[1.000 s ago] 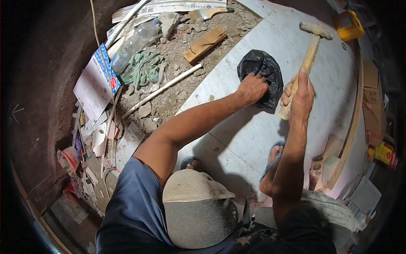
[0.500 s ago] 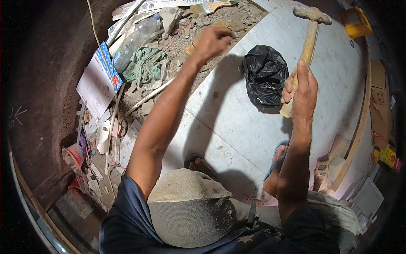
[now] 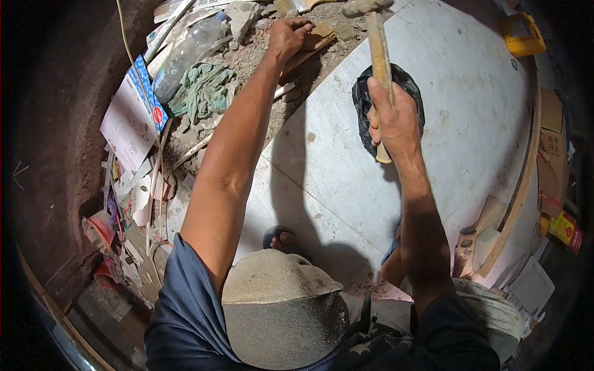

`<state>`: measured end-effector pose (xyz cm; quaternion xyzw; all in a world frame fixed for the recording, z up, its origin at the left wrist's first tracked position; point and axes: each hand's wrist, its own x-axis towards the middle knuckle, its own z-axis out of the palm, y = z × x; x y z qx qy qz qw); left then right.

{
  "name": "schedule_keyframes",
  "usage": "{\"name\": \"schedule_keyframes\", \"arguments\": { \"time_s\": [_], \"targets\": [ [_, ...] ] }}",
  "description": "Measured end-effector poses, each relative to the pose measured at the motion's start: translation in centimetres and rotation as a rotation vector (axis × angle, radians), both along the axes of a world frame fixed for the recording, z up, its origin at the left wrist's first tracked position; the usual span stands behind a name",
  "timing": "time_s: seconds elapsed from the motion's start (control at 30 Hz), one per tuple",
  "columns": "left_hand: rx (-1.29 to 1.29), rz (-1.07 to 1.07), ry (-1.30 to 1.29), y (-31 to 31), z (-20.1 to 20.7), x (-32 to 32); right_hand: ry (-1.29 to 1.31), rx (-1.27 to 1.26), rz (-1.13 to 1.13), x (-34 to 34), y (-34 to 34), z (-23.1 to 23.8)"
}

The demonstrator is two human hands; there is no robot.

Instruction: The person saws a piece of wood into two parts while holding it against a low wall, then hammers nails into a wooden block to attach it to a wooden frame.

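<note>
My right hand (image 3: 396, 120) is wrapped round the wooden handle of a hammer (image 3: 378, 52). Its dull metal head is raised toward the top edge of the view. Behind that hand, a black plastic bag (image 3: 416, 93) lies on the pale floor, partly covered. My left hand (image 3: 288, 39) is stretched far forward over the rubble, fingers drawn together beside a short piece of wood (image 3: 320, 38). Whatever the fingertips pinch is too small to make out. The wood lies on the debris, partly hidden by that hand.
Broken rubble (image 3: 247, 68) fills the far left, with a green cloth (image 3: 201, 93), a clear plastic bottle (image 3: 192, 55) and a white printed sheet (image 3: 130, 127). A yellow tool case (image 3: 523, 36) stands far right. A curved wooden strip (image 3: 526, 173) and cardboard (image 3: 550, 148) line the right side.
The hammer has swung left and farther forward with my right hand, now in front of the black bag. My left hand has shifted slightly left and forward by the wood.
</note>
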<state>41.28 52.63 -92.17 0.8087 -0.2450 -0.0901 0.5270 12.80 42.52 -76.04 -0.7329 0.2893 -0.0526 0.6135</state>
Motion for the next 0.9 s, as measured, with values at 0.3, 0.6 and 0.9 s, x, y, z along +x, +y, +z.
{"name": "schedule_keyframes", "arguments": {
  "time_s": [0.3, 0.6, 0.9],
  "targets": [
    [0.097, 0.009, -0.155, 0.0, -0.4, 0.0, 0.079, -0.223, 0.048, 3.3, 0.8, -1.6],
    [0.116, -0.014, -0.333, 0.5, 0.7, -0.7, -0.034, -0.296, 0.053, 5.9, 0.5, -4.9],
    [0.163, 0.018, -0.272, 0.2, 0.6, -0.8, -0.143, -0.53, 0.093, 6.8, -0.6, -7.1]
  ]
}}
